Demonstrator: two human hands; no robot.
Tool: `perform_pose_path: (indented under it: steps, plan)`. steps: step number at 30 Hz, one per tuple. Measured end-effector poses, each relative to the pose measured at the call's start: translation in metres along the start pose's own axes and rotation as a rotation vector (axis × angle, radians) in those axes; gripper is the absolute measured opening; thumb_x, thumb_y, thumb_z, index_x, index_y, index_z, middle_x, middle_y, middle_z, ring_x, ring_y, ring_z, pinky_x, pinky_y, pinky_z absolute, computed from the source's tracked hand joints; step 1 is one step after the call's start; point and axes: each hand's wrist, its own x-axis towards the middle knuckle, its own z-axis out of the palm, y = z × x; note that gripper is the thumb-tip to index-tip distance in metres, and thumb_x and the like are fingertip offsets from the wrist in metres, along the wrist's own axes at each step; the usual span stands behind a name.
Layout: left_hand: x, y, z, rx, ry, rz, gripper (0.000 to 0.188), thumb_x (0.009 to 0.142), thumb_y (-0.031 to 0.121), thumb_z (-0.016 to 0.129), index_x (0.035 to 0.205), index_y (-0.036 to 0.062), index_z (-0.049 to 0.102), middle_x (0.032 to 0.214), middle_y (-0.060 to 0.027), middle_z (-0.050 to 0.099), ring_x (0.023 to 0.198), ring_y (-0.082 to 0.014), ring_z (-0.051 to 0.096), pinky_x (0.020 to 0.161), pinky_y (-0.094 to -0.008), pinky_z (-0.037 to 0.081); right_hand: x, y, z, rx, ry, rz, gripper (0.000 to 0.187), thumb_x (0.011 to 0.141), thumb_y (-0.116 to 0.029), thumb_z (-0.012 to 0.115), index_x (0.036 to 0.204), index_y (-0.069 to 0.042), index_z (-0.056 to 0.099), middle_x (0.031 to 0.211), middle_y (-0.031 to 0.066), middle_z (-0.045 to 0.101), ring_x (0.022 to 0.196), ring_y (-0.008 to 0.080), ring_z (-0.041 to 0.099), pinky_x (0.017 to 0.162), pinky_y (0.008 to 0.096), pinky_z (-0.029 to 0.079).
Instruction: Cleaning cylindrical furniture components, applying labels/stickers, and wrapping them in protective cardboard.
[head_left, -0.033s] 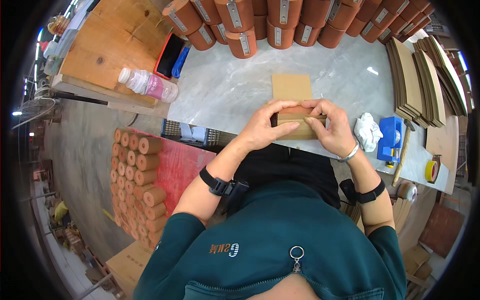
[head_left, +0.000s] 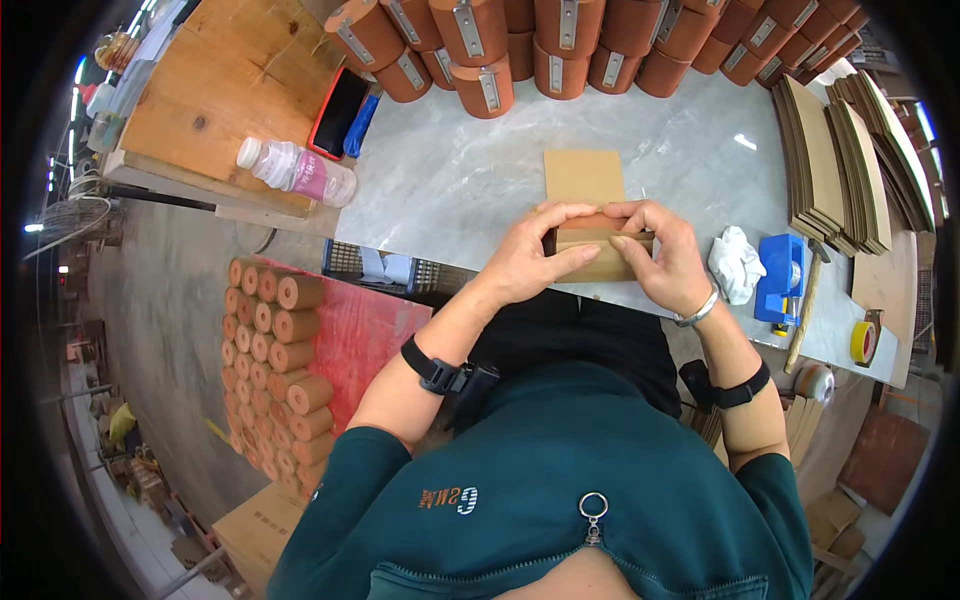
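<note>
Near the front edge of the grey tabletop, my left hand (head_left: 528,252) and my right hand (head_left: 662,252) are closed on either end of a brown cardboard piece (head_left: 590,262). Both thumbs press on its near side, while the fingers curl over the far side. Between the hands a strip of a reddish-brown block or roll (head_left: 598,221) shows against the cardboard; its full shape is hidden. Just beyond my fingers a flat tan cardboard sheet (head_left: 583,176) lies on the table. Whether it joins the held piece cannot be seen.
Reddish-brown cylinders with metal strips (head_left: 481,88) line the table's back. Cardboard sheets (head_left: 815,160) are stacked at right, near a white crumpled cloth (head_left: 736,264), blue tape dispenser (head_left: 776,278), hammer (head_left: 805,310) and yellow tape roll (head_left: 862,342). A bottle (head_left: 300,172) lies left; brown rolls (head_left: 290,325) are piled below.
</note>
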Motion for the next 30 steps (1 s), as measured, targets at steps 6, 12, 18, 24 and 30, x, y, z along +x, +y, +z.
perform_pose_path:
  steps: [6,12,18,24,30]
  plan:
    - [0.002,-0.004,0.015,-0.076,0.118,-0.012,0.044,0.085,0.027,0.076,0.122,0.0050,0.065,0.117,-0.0129,0.061,0.109,-0.0231,0.060,0.094,-0.0341,0.048,-0.004,0.005,0.001,0.020,0.036,0.050,0.015,0.083,0.000,0.067,0.086,0.000,0.052,0.109,0.0184,0.071,0.087,0.0308,0.069,0.077,0.0358,0.053]
    - [0.008,-0.006,0.023,-0.228,0.165,-0.079,0.036,0.086,0.021,0.074,0.115,0.0015,0.066,0.110,-0.0116,0.065,0.101,-0.0191,0.063,0.088,-0.0316,0.050,-0.003,0.012,0.011,0.073,0.125,0.106,0.013,0.083,-0.003,0.064,0.085,0.000,0.052,0.102,0.0159,0.072,0.086,0.0227,0.068,0.076,0.0339,0.052]
    - [0.014,0.001,0.029,-0.257,0.199,-0.168,0.028,0.091,0.018,0.068,0.113,0.0017,0.068,0.098,-0.0051,0.068,0.095,-0.0103,0.060,0.084,-0.0278,0.049,0.000,0.015,0.023,0.082,0.240,0.216,0.010,0.084,-0.005,0.060,0.085,0.000,0.052,0.090,0.0129,0.071,0.078,0.0166,0.063,0.073,0.0319,0.051]
    - [0.018,0.010,0.026,-0.300,0.211,-0.289,0.028,0.093,0.021,0.064,0.112,0.0010,0.070,0.098,-0.0052,0.068,0.091,-0.0102,0.059,0.080,-0.0261,0.048,0.002,0.019,0.032,0.168,0.346,0.223,0.005,0.087,-0.001,0.053,0.091,-0.001,0.053,0.089,0.0126,0.069,0.078,0.0175,0.064,0.073,0.0312,0.051]
    - [0.030,0.009,0.028,-0.278,0.256,-0.328,0.024,0.092,0.018,0.063,0.103,-0.0003,0.073,0.092,-0.0041,0.069,0.085,-0.0106,0.060,0.075,-0.0268,0.048,-0.002,0.020,0.027,0.047,0.340,0.220,0.010,0.087,0.001,0.051,0.096,-0.001,0.054,0.092,0.0129,0.066,0.083,0.0263,0.064,0.076,0.0376,0.050]
